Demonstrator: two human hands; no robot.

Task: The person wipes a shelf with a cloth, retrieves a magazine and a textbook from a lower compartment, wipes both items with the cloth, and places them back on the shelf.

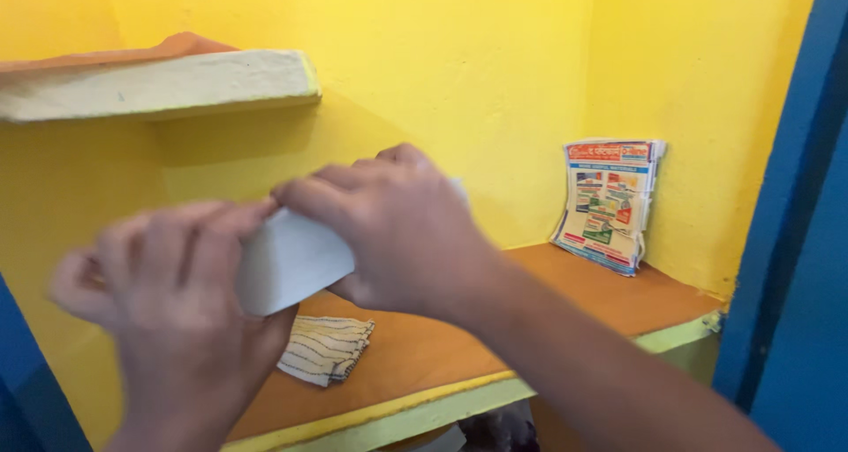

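My left hand (168, 302) and right hand (397, 231) both pinch a pale folded paper (291, 262) between them, fingers clamped on its edges. Below, at 6 o'clock, a striped folded cloth (325, 349) lies on the orange shelf (565, 315). At 2 o'clock, a stack of printed booklets (608, 203) leans against the yellow wall (495, 72).

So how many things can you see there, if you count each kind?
Hands: 2, left hand and right hand, both gripping the white folded piece
White folded piece: 1
Striped folded cloth: 1
Stack of printed leaflets: 1
Shelves: 2, lower shelf and upper shelf
Total: 7
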